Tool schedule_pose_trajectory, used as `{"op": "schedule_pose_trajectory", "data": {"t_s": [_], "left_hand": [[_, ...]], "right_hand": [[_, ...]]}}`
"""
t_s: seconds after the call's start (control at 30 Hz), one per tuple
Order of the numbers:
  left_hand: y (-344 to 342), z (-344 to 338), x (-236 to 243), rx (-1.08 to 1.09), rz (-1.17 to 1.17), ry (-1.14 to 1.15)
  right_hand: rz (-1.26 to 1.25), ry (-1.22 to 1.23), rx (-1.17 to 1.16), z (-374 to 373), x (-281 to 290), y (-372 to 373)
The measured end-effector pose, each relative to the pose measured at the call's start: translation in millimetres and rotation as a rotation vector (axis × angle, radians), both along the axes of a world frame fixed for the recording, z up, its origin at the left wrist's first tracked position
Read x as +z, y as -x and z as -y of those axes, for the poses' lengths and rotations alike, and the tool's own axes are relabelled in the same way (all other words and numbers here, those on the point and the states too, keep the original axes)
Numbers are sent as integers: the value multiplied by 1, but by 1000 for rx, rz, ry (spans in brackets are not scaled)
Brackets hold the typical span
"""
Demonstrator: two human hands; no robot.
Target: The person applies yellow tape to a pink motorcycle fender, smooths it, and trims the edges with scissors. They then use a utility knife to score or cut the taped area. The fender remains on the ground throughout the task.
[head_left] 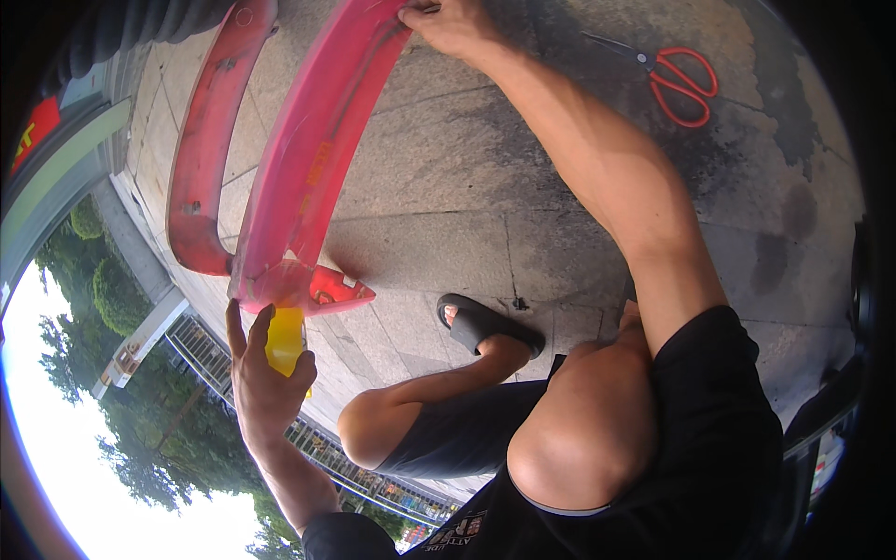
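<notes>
- So the main thing here is a long, curved pink panel (pixel 299 159), shiny and see-through-looking in places, running at a slant from the top edge of the view down to the left hand. Some yellowish markings sit partway along it.
- Right hand (pixel 453 23) is way out at the top, arm stretched, fingers closed on the panel's edge — looks like a pinch more than a full fist.
- Left hand (pixel 266 378) is down at the panel's lower end, wrapped around a yellow thing (pixel 285 341). Fingers cover part of it, so can't tell exactly what it is. It's right up by the panel's end; the index fingertip is at the panel's corner too, though actual contact is hard to call.
- Just left of the panel there's a red curved piece (pixel 201 140), slimmer, with a few scuffed spots. A smaller red part (pixel 341 289) pokes out on the other side of the pink one — can't tell if they're joined.
- Over to the right, scissors (pixel 681 89) with red loop handles lie on the stone paving (pixel 420 243), well apart from both hands.
- Lower down: a bare knee (pixel 583 434), dark shorts (pixel 457 425) and a black slide sandal (pixel 490 325).
- Trees (pixel 177 439) and a railing (pixel 201 350) fill the lower left.
</notes>
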State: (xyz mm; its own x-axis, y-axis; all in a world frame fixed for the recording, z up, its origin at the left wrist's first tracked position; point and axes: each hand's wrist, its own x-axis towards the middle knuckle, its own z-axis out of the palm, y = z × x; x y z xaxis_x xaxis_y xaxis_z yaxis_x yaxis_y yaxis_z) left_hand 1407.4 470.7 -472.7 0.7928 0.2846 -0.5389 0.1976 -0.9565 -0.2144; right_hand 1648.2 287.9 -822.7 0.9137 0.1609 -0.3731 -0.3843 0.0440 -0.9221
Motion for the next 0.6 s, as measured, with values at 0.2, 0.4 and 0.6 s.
{"op": "schedule_pose_trajectory", "data": {"t_s": [0.2,0.4,0.6], "left_hand": [[1,0,-2,-18,9,-20],[0,2,-2,-1,-13,-39],[2,-1,-3,-36,4,-9]], "right_hand": [[34,38,2,0,0,1],[-8,3,9,0,1,1],[13,13,-9,-3,0,2]]}}
